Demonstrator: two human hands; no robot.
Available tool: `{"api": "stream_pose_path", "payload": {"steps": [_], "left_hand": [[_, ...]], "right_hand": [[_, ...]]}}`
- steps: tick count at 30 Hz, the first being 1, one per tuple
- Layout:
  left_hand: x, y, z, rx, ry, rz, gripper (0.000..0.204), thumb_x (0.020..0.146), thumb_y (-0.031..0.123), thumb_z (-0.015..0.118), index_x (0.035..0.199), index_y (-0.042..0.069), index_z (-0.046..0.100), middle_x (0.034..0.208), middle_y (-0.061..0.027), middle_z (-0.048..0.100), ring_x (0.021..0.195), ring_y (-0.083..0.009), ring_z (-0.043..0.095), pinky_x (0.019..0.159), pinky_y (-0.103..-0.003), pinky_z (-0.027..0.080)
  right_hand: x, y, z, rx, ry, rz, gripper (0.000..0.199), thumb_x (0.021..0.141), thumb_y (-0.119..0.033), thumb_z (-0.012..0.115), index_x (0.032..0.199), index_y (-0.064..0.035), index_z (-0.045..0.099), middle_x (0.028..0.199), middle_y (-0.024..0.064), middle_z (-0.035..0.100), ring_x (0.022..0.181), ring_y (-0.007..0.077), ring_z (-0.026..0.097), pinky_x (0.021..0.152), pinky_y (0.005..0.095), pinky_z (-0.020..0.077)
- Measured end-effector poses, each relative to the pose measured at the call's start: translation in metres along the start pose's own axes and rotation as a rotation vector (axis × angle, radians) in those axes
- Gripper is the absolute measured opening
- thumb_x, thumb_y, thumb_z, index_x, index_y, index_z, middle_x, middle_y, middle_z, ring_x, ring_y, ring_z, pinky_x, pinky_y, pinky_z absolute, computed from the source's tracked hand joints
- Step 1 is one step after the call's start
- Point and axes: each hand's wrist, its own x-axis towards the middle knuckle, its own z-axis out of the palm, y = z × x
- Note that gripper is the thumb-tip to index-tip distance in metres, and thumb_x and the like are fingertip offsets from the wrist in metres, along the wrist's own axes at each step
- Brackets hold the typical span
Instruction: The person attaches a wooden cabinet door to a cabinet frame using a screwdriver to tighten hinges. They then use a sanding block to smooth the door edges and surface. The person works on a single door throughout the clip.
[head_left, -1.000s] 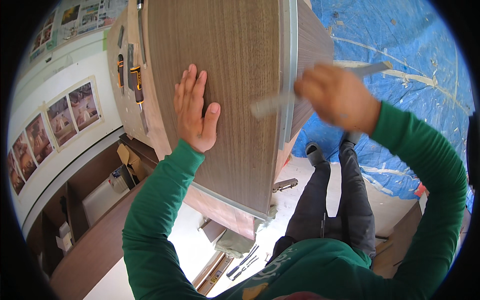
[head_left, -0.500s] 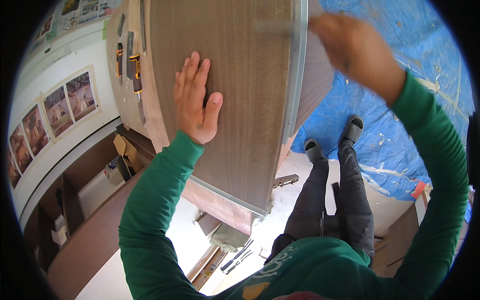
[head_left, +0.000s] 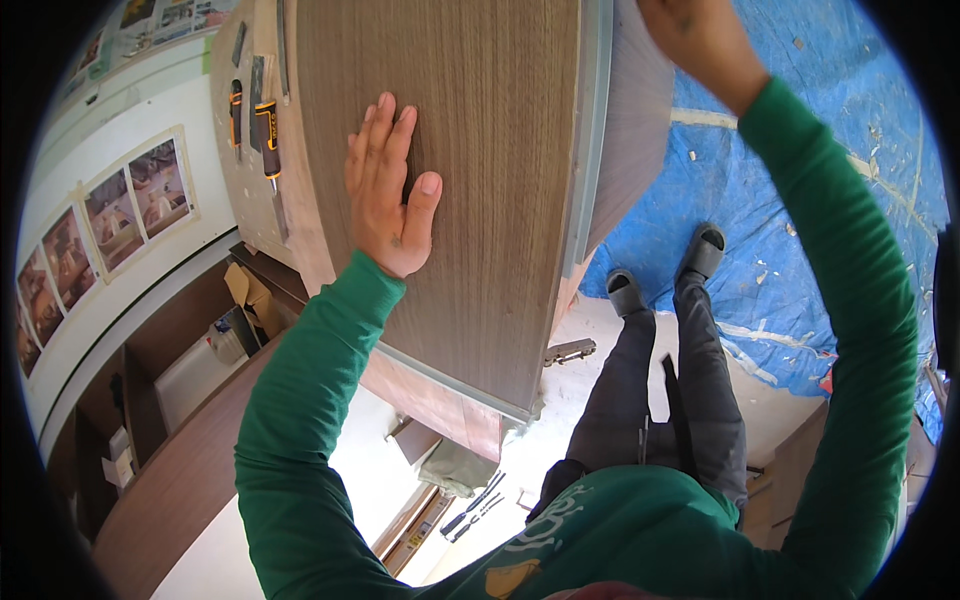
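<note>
My left hand point(head_left: 388, 195) lies flat on a brown wood-grain panel point(head_left: 490, 240), its fingers together and its thumb spread. A pale grey strip point(head_left: 591, 130) runs along the panel's right edge. Beyond that strip, my right hand point(head_left: 708, 45) is raised at the top of the view, partly cut off by the rim. It looks curled, but its fingertips and whatever they hold are out of sight.
Left of the panel, a black-and-orange handled tool point(head_left: 267, 135) and a smaller cutter point(head_left: 236, 112) lie on a wooden surface. Blue sheeting point(head_left: 760, 230) covers the floor at right. A hinge-like metal fitting point(head_left: 570, 352) is by the panel's near corner. Open compartments point(head_left: 190, 370) stand lower left.
My right hand has moved up and away, toward the top rim. The blurred, thin grey thing that stuck out leftward from it over the panel is out of view. My left hand stays on the panel.
</note>
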Motion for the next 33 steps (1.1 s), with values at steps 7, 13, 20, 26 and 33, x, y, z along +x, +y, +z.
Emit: {"api": "stream_pose_path", "payload": {"steps": [7,13,20,26,33], "left_hand": [[0.001,0.003,-0.002,0.039,-0.010,-0.004,0.063,0.108,0.044,0.045,0.155,0.003,0.045,0.165,-0.0202,0.037,0.153,-0.0418,0.033,0.125,-0.057,0.017],[-0.003,0.000,0.000,0.029,0.006,-0.004,0.062,0.109,0.044,0.043,0.155,0.003,0.045,0.165,-0.0193,0.038,0.152,-0.0423,0.033,0.125,-0.057,0.018],[0.003,-0.003,0.004,-0.015,0.015,0.023,0.061,0.108,0.043,0.044,0.155,0.003,0.046,0.165,-0.0188,0.038,0.152,-0.0416,0.033,0.125,-0.056,0.018],[0.000,0.001,0.004,-0.005,0.016,0.000,0.061,0.108,0.043,0.044,0.154,0.004,0.047,0.165,-0.0185,0.039,0.153,-0.0405,0.034,0.126,-0.056,0.018],[-0.006,-0.001,0.002,0.016,0.022,0.003,0.061,0.108,0.042,0.043,0.155,0.005,0.046,0.164,-0.0179,0.040,0.153,-0.0391,0.033,0.126,-0.056,0.018]], "right_hand": [[-0.143,-0.042,0.036,0.002,-0.305,-0.325,0.029,0.081,0.000,0.066,0.110,-0.0030,0.063,0.099,0.0165,0.061,0.091,0.0390,0.064,0.080,0.0478,0.0558],[-0.154,-0.046,0.027,-0.053,-0.271,-0.246,0.025,0.083,-0.001,0.066,0.108,-0.0041,0.063,0.101,0.0154,0.062,0.093,0.0383,0.064,0.079,0.0467,0.0557],[-0.092,-0.019,0.038,-0.006,0.091,-0.193,0.018,0.086,-0.004,0.066,0.104,-0.0061,0.064,0.093,0.0190,0.063,0.091,0.0413,0.063,0.075,0.0476,0.0524],[-0.209,-0.084,0.042,0.021,-0.444,-0.243,0.036,0.072,-0.005,0.069,0.107,-0.0082,0.061,0.095,0.0095,0.059,0.089,0.0302,0.064,0.076,0.0441,0.0540],[-0.173,-0.082,0.023,-0.198,-0.364,-0.131,0.026,0.083,-0.002,0.063,0.109,-0.0020,0.065,0.096,0.0152,0.065,0.087,0.0377,0.065,0.070,0.0474,0.0536]]}}
